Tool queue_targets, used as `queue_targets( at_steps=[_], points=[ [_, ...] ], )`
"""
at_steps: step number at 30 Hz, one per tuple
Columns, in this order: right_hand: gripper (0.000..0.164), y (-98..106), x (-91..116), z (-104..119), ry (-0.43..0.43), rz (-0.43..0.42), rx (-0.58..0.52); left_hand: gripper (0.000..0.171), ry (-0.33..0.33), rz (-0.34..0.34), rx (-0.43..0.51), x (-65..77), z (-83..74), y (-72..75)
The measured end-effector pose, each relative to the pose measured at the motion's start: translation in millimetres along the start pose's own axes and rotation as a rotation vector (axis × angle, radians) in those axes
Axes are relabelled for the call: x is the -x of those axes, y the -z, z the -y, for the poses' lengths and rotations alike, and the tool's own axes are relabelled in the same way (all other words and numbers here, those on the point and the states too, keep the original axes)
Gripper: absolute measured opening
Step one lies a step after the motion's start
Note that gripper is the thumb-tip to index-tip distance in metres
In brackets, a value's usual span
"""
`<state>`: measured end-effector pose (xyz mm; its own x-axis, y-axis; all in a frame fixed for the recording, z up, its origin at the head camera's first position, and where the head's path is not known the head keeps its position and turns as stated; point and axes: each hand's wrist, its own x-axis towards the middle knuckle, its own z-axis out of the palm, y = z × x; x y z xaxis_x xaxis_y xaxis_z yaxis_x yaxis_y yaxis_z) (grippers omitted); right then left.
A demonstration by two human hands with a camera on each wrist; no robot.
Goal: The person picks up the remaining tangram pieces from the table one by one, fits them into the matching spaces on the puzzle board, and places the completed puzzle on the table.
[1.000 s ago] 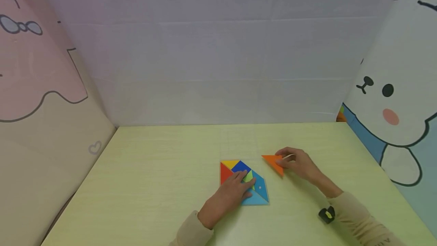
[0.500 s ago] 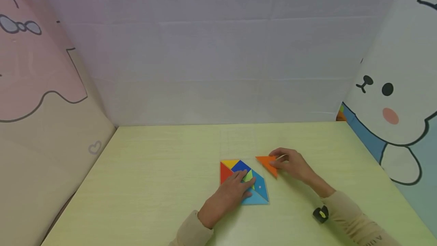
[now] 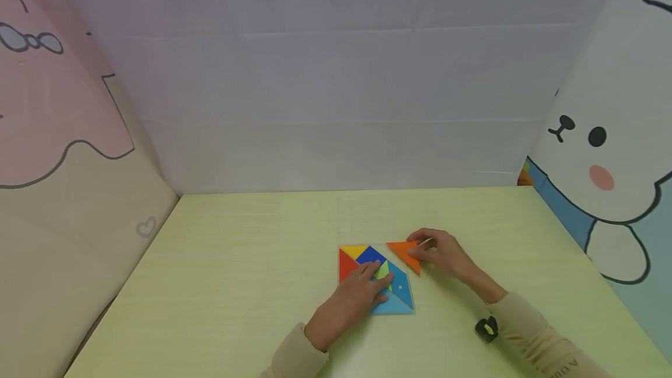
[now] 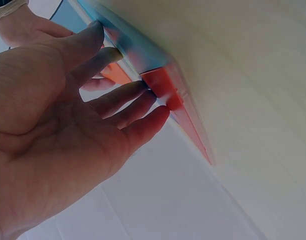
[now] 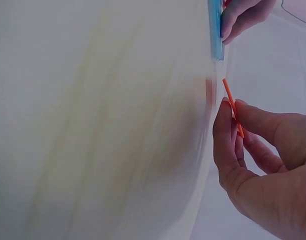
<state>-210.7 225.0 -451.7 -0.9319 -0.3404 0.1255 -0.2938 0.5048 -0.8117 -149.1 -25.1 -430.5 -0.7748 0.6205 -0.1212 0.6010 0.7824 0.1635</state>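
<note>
A tangram board lies on the table, filled with a red piece, a yellow piece, a dark blue piece, a green piece and light blue pieces. My left hand rests on these with fingers spread and extended; it covers part of the board. At the board's upper right corner, my right hand pinches an orange triangle tangram piece between thumb and fingers. In the right wrist view the orange triangle shows edge-on, just off the table.
The pale wooden table spreads out around the board. A white sheet stands behind it, and printed cartoon panels flank both sides. A small black device sits at the right sleeve.
The right hand has moved left with the orange triangle, bringing it close to the board's upper right corner. My left hand has stayed in place on the board.
</note>
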Motion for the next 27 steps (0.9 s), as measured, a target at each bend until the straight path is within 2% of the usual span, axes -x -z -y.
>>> queue_targets(
  at_steps=[19,27],
  points=[
    [0.022,-13.4,-9.8,10.9,0.002,-0.001,0.018,0.048,-0.001,0.006,-0.013,-1.6,0.5,-1.0],
    [0.02,-17.9,-12.5,11.2,0.055,0.009,0.038,0.049,0.002,0.016,-0.018,-2.5,0.9,-1.5]
  ],
)
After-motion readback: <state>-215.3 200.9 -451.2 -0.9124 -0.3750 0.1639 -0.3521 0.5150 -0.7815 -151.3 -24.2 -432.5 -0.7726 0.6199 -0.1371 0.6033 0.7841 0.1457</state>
